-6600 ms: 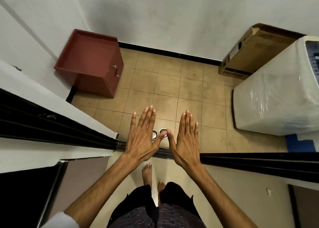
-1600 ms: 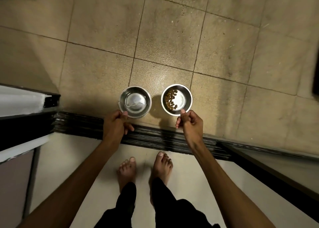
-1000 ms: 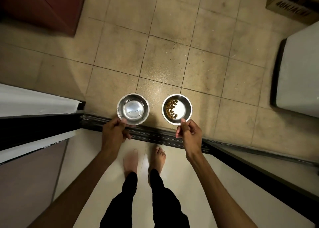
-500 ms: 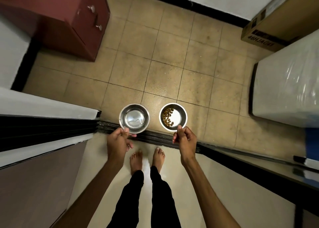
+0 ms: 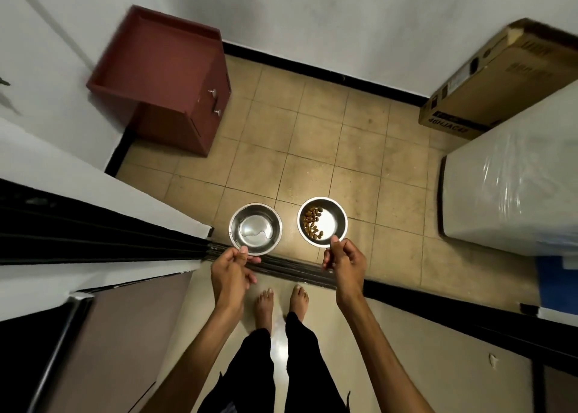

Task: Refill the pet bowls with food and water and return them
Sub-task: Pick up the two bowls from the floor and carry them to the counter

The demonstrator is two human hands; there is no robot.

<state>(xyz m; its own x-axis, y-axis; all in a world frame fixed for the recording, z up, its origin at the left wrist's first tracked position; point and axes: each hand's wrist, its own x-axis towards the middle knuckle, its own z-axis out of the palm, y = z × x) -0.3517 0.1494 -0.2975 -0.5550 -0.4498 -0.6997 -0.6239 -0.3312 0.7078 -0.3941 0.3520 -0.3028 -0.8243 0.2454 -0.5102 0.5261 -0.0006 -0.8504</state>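
Observation:
Two steel pet bowls are held above the tiled floor, just past a dark door track. My left hand (image 5: 230,273) pinches the near rim of the water bowl (image 5: 255,228), which holds a thin puddle of water. My right hand (image 5: 343,264) pinches the near rim of the food bowl (image 5: 322,221), which has a small heap of brown kibble on its left side. Both bowls are level, side by side and apart.
A red-brown cabinet (image 5: 162,78) stands in the far left corner. A plastic-wrapped white appliance (image 5: 513,190) and a cardboard box (image 5: 497,81) are on the right. The sliding-door track (image 5: 281,265) crosses the floor in front of my bare feet (image 5: 280,301).
I have stood up from a crouch with both bowls lifted off the floor. The view has pulled back and now shows the cabinet, the box and the wall.

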